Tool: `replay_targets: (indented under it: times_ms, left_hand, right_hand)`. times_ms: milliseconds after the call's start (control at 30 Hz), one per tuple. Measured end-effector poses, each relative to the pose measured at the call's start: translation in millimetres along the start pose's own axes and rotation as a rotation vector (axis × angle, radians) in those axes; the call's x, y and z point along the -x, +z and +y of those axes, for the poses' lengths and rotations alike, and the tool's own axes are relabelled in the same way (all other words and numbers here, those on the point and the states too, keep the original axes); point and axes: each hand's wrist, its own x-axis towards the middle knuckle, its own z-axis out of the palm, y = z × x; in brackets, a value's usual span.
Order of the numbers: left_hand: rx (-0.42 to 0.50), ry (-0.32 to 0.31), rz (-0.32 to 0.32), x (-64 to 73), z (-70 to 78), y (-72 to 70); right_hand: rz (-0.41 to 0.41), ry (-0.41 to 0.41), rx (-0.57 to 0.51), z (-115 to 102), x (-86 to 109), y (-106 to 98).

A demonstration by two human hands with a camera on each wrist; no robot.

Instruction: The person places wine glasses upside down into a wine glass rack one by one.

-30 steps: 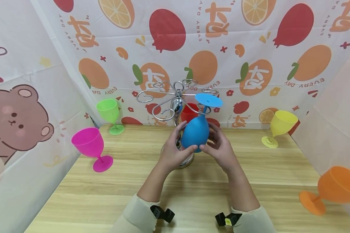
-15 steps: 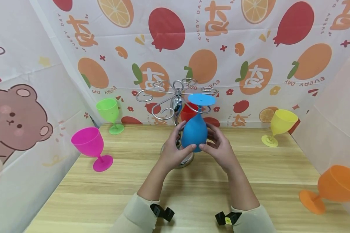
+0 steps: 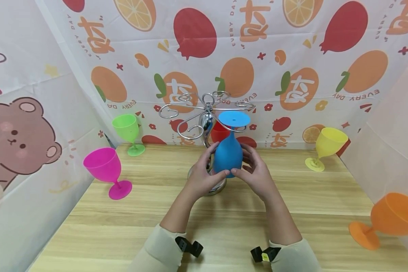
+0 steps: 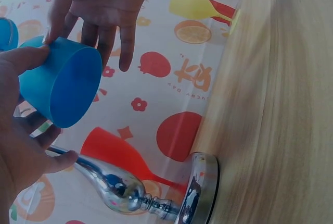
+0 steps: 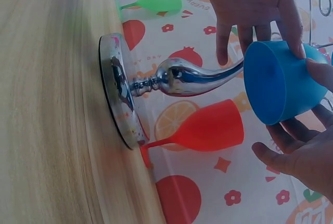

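Note:
Both hands hold a blue plastic goblet (image 3: 228,155) upside down, its round foot on top and its open rim facing the table, well above the tabletop. My left hand (image 3: 204,175) grips the bowl from the left, and my right hand (image 3: 256,173) from the right, thumbs nearly meeting in front. Just below the foot, the goblet's stem overlaps the front-right curled hook of a chrome glass rack (image 3: 206,121). In the left wrist view, the blue bowl (image 4: 62,83) shows hollow, fingers spread around it.
Behind the rack stands a red goblet (image 3: 219,132), partly hidden. Green (image 3: 127,130) and magenta goblets (image 3: 105,166) stand on the left. Yellow (image 3: 329,141) and orange goblets (image 3: 394,215) stand on the right. Printed cloth (image 3: 302,49) walls in the wooden table (image 3: 122,226).
The blue goblet has straightened from a rightward tilt, and its foot has shifted left toward the rack's centre. The hands have hardly moved around the bowl.

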Motion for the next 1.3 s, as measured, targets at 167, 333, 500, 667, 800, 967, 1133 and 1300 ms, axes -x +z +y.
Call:
replay_targets:
  times_ms: [167,333,500,667,800,967,1133,1300]
  left_hand:
    - [-0.022,0.033,-0.003,0.1,-0.4,0.5]
    - [-0.046,0.043,-0.01,-0.5,-1.8,0.6]
    - [-0.034,0.064,-0.04,-0.5,-2.0,0.3]
    - [-0.021,0.084,-0.058,-0.7,-2.0,0.5]
    - [-0.014,0.082,-0.059,-0.5,-2.1,0.2]
    - [-0.022,0.08,-0.065,-0.2,-0.6,-0.4]
    - [-0.013,0.059,-0.066,-0.2,-0.2,-2.7]
    - [-0.005,0.019,-0.062,0.2,0.3,-6.6]
  right_hand:
    - [0.005,0.013,0.001,1.2,-1.3,0.4]
    - [0.01,0.031,0.009,3.1,-1.7,0.9]
    - [0.008,0.025,0.011,1.8,-1.2,1.4]
    - [0.005,0.03,0.014,-0.8,-0.2,1.6]
    - [0.003,0.039,0.014,-1.1,0.3,1.9]
    - [0.007,0.046,0.023,-0.7,0.8,2.1]
    - [0.006,0.028,0.022,0.1,0.7,2.3]
    - [0.005,0.015,0.017,1.4,1.2,2.3]
